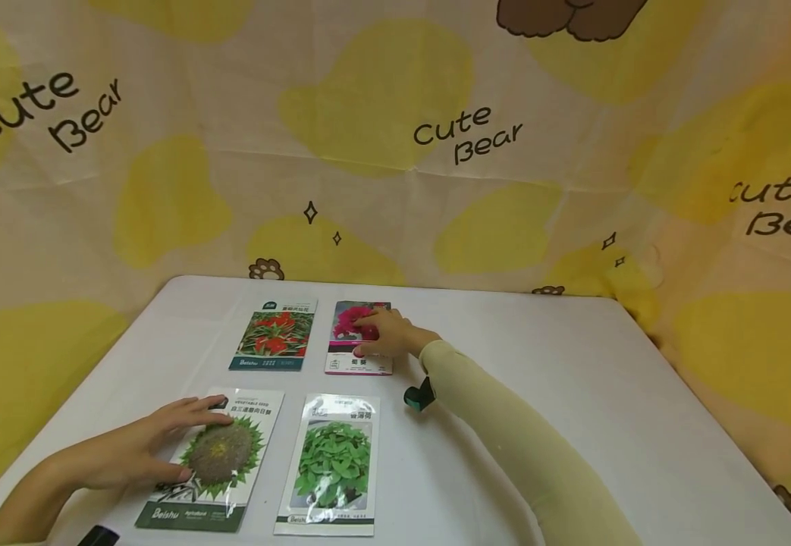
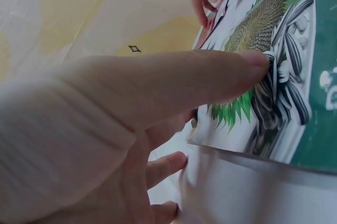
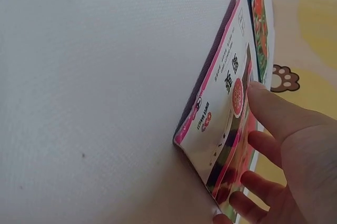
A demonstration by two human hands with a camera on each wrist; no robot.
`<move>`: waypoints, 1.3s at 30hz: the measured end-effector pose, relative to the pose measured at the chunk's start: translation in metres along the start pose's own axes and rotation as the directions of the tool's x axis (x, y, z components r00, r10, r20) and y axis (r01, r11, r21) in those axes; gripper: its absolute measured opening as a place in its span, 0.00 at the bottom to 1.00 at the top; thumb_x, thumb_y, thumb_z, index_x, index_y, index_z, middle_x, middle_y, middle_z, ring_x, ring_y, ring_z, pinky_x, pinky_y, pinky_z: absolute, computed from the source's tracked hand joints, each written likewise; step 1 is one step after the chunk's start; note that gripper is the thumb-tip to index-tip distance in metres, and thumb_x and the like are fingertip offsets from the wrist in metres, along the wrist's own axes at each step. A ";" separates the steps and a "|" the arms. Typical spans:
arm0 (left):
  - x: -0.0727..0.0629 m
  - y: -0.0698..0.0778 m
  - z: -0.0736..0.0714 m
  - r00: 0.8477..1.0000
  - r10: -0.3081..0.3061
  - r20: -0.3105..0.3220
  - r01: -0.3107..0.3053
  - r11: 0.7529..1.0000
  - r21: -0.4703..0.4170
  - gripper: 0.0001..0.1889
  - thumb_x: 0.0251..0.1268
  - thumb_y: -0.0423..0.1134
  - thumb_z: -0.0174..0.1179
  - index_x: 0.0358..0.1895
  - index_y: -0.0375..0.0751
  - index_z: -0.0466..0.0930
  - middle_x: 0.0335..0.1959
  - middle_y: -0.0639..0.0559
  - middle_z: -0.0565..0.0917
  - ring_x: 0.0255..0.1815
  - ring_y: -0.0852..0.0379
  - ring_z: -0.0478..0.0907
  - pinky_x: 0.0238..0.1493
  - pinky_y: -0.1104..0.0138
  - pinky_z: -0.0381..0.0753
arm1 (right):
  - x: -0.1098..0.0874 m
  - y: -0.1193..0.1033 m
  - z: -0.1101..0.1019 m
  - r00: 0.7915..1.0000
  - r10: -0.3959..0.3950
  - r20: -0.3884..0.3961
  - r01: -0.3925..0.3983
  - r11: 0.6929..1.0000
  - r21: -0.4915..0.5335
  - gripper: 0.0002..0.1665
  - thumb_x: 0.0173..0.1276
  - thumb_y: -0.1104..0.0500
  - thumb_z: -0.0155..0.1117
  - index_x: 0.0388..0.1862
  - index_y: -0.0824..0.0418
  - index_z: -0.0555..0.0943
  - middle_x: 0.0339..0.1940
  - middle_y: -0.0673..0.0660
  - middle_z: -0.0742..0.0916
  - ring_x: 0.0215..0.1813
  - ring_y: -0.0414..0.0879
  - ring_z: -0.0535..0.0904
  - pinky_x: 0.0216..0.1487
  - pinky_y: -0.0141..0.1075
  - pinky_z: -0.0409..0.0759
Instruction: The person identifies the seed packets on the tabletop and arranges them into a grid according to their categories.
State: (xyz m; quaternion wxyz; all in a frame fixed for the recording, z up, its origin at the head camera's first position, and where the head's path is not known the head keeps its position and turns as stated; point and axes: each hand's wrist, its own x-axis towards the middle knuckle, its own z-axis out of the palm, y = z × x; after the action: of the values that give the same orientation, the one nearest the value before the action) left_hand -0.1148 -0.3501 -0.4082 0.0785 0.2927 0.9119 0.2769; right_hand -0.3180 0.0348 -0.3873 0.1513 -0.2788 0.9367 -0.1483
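Four... Several seed packets lie flat on the white table in two rows. My left hand [image 1: 125, 447] rests on the sunflower seed packet [image 1: 221, 455] at the near left, fingers spread and fairly straight; in the left wrist view the thumb [image 2: 221, 74] touches the printed striped seeds. At the far row, my right hand [image 1: 391, 334] lies over the right side of the pink-flower seed packet [image 1: 359, 364]. Its fingers are loosely extended, and the right wrist view shows the thumb [image 3: 279, 110] on the packet's face.
A green-leaf seed packet [image 1: 334, 462] lies right of the sunflower one, and a red-flower seed packet [image 1: 274, 334] left of the pink-flower one. The white table [image 1: 538, 356] ends at a yellow patterned cloth [image 1: 368, 167] behind and at the right.
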 end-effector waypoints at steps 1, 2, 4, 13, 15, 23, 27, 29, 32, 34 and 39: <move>0.000 0.000 0.000 1.000 -0.009 0.007 0.009 1.000 -0.018 0.35 0.60 0.48 0.69 0.72 0.61 0.70 0.80 0.74 0.55 0.70 0.95 0.34 0.68 0.58 0.67 | -0.001 0.000 0.000 1.000 0.000 -0.002 0.000 1.000 0.002 0.39 0.68 0.39 0.66 0.76 0.45 0.71 0.81 0.59 0.65 0.76 0.62 0.63 0.74 0.60 0.64; 0.000 0.000 0.001 1.000 -0.018 0.014 0.018 0.999 -0.030 0.35 0.60 0.47 0.69 0.73 0.61 0.69 0.80 0.75 0.54 0.70 0.96 0.33 0.67 0.47 0.68 | -0.002 -0.001 0.000 1.000 -0.002 -0.004 0.002 1.000 0.006 0.39 0.68 0.39 0.66 0.76 0.45 0.71 0.81 0.59 0.65 0.76 0.63 0.62 0.74 0.60 0.64; 0.000 0.001 0.001 1.000 -0.020 0.023 0.021 0.998 -0.057 0.35 0.61 0.46 0.68 0.73 0.60 0.68 0.80 0.76 0.53 0.69 0.96 0.31 0.57 0.28 0.64 | -0.003 -0.001 0.000 1.000 -0.004 -0.007 0.005 1.000 0.010 0.39 0.68 0.39 0.67 0.75 0.46 0.71 0.81 0.60 0.65 0.77 0.63 0.61 0.74 0.61 0.64; 0.001 0.003 0.002 0.999 0.015 -0.050 -0.012 0.999 0.046 0.34 0.64 0.45 0.68 0.74 0.59 0.69 0.80 0.70 0.58 0.70 0.94 0.40 0.56 0.65 0.73 | -0.012 0.003 -0.001 0.999 -0.033 -0.035 0.036 0.996 0.087 0.37 0.69 0.43 0.67 0.75 0.49 0.72 0.81 0.62 0.66 0.80 0.66 0.58 0.76 0.64 0.59; 0.003 0.004 0.001 0.999 -0.012 -0.048 0.012 1.000 -0.004 0.33 0.67 0.43 0.66 0.74 0.59 0.68 0.80 0.62 0.61 0.69 0.94 0.42 0.58 0.51 0.76 | -0.013 0.006 -0.001 0.998 -0.042 -0.040 0.045 0.996 0.083 0.36 0.70 0.43 0.66 0.75 0.49 0.71 0.80 0.62 0.67 0.81 0.65 0.58 0.76 0.64 0.58; 0.008 0.007 -0.006 0.986 -0.141 -0.091 0.137 0.989 -0.053 0.26 0.70 0.46 0.62 0.71 0.60 0.71 0.72 0.44 0.74 0.69 0.83 0.57 0.62 0.38 0.72 | -0.023 0.014 -0.009 0.992 -0.097 -0.082 0.101 0.994 0.040 0.33 0.73 0.48 0.63 0.74 0.57 0.72 0.76 0.63 0.72 0.79 0.61 0.63 0.78 0.58 0.58; 0.012 0.009 -0.011 0.980 -0.139 -0.142 0.136 0.990 -0.031 0.25 0.71 0.45 0.62 0.70 0.58 0.72 0.70 0.46 0.76 0.65 0.89 0.55 0.61 0.45 0.74 | -0.031 0.016 -0.014 0.990 -0.097 -0.102 0.106 0.991 0.082 0.34 0.73 0.48 0.64 0.74 0.57 0.72 0.77 0.64 0.72 0.78 0.63 0.62 0.78 0.59 0.57; 0.014 0.011 -0.014 0.976 -0.142 -0.163 0.139 0.990 -0.031 0.24 0.72 0.44 0.61 0.70 0.57 0.73 0.70 0.46 0.76 0.65 0.89 0.55 0.58 0.38 0.72 | -0.034 0.017 -0.015 0.991 -0.084 -0.108 0.095 0.990 0.105 0.34 0.72 0.47 0.64 0.74 0.56 0.72 0.77 0.64 0.70 0.78 0.64 0.61 0.78 0.59 0.57; 0.018 0.016 -0.017 0.970 -0.144 -0.194 0.138 0.989 -0.046 0.23 0.73 0.43 0.60 0.69 0.53 0.74 0.69 0.44 0.77 0.64 0.90 0.55 0.55 0.32 0.69 | -0.038 0.018 -0.017 0.990 -0.082 -0.118 0.094 0.990 0.105 0.34 0.72 0.47 0.64 0.74 0.56 0.73 0.78 0.64 0.70 0.79 0.64 0.61 0.78 0.59 0.57; 0.023 0.018 -0.019 0.964 -0.140 -0.225 0.137 0.990 -0.030 0.22 0.72 0.42 0.61 0.68 0.51 0.75 0.68 0.44 0.78 0.63 0.92 0.55 0.56 0.35 0.70 | -0.041 0.019 -0.018 0.988 -0.089 -0.128 0.102 0.990 0.098 0.33 0.72 0.48 0.65 0.73 0.56 0.73 0.78 0.64 0.70 0.79 0.64 0.61 0.78 0.59 0.58; 0.035 0.025 -0.023 0.947 -0.120 -0.298 0.125 0.992 -0.003 0.21 0.71 0.40 0.63 0.65 0.44 0.78 0.62 0.42 0.83 0.59 0.92 0.59 0.57 0.48 0.75 | -0.051 0.019 -0.021 0.981 -0.116 -0.156 0.132 0.987 0.094 0.34 0.72 0.48 0.64 0.74 0.57 0.73 0.78 0.65 0.69 0.78 0.64 0.61 0.77 0.59 0.59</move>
State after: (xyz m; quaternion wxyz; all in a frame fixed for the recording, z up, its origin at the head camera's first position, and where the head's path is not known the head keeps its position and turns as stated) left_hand -0.1378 -0.3234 -0.3743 -0.0451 0.1910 0.9320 0.3049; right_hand -0.2946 0.0830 -0.3647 0.0852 -0.3166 0.9171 -0.2268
